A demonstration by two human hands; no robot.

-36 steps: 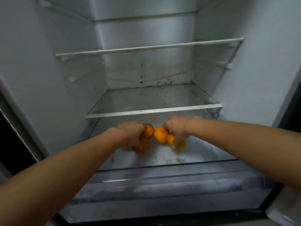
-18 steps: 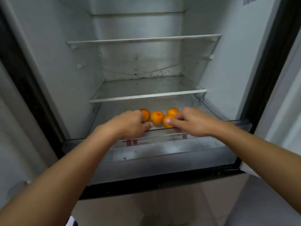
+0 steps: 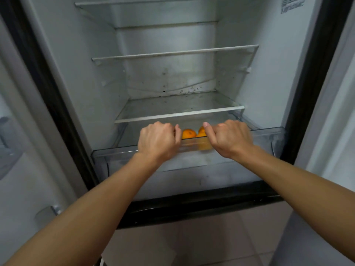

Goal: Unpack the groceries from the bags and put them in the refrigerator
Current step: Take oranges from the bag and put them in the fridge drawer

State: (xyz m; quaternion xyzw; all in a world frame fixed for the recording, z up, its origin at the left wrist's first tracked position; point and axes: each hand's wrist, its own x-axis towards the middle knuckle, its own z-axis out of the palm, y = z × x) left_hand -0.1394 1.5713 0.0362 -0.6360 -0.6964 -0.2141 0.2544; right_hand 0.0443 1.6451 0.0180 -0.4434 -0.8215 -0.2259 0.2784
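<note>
In the head view, both your arms reach into the open refrigerator (image 3: 269, 73), and both hands sit on the front rim of the clear plastic drawer (image 3: 115, 151) at the bottom of the compartment.

Your left hand (image 3: 158, 141) is knuckles-up with its fingers (image 3: 166, 128) curled tightly down over the rim, so it grips the drawer's front edge. Its thumb lies along the inner side of the fist, pointing toward the fruit. Your right hand (image 3: 230, 139) grips the same rim further to your right. Its fingers are also curled over the edge, with the thumb stretched out toward the left hand. The fingertips of both hands are hidden behind the rim, and the right hand is slightly blurred. The two hands are near each other but apart.

The oranges (image 3: 189, 133) lie inside the drawer, showing in the gap between your hands. One is plainly visible and at least one more sits just beside it, partly behind your right thumb. An orange tint shows through the clear front wall below them.

The drawer stands out from under the lowest glass shelf (image 3: 178, 116). A second shelf (image 3: 172, 53) sits above it, and dark specks mark the back wall.

A printed label (image 3: 292, 4) is stuck high on the right inner wall, but its writing is too small to read. A door bin (image 3: 7, 146) shows at the far left and a tiled floor (image 3: 192, 239) below.
</note>
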